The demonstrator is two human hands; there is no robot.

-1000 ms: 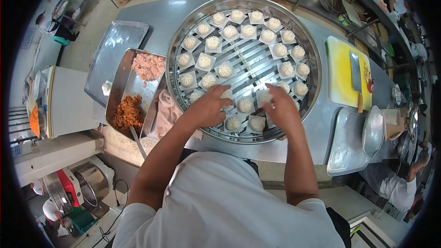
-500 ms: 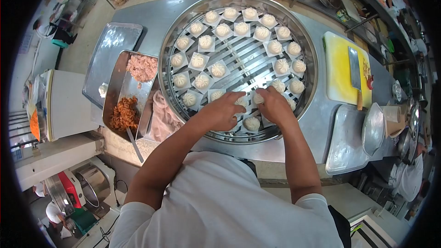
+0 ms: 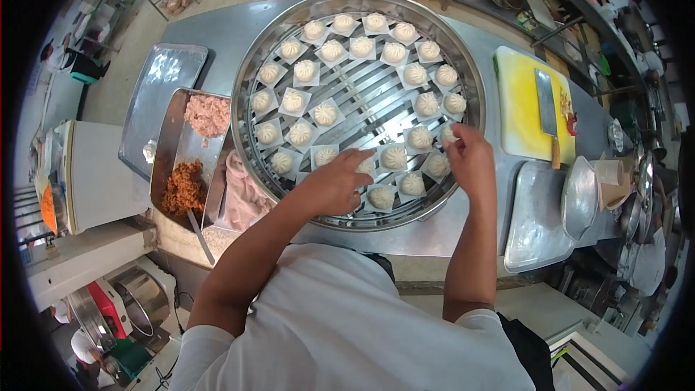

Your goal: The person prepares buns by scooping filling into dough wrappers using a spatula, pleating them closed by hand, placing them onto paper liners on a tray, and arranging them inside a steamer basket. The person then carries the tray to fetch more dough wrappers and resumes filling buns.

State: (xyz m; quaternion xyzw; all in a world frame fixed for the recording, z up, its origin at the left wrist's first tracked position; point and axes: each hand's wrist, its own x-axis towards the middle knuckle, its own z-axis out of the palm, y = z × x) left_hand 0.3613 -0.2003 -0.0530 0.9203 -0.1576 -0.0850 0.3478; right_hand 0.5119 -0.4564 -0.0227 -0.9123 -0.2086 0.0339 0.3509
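Note:
A large round metal steamer tray (image 3: 474,72) holds rings of pleated white buns, each on a square of white paper. At its right edge, my right hand (image 3: 472,163) has its fingertips closed round one bun (image 3: 449,132). My left hand (image 3: 334,182) reaches over the near side, fingers apart, beside a bun (image 3: 366,166) that it partly covers. Between the hands lie another bun (image 3: 394,157) and several more, including a bun (image 3: 381,198) near the front rim.
On the left, a metal pan (image 3: 165,119) contains pink minced filling (image 3: 208,114) and reddish-brown filling (image 3: 184,187), with a pale cloth (image 3: 242,195) alongside. To the right are a cleaver (image 3: 545,101) on a yellow cutting board (image 3: 515,119), a metal tray (image 3: 532,228) and a bowl (image 3: 580,199).
My right hand has let go of a bun in the middle near side and moved right to another at the tray's edge. My left hand stays in nearly the same place. The view has shifted slightly.

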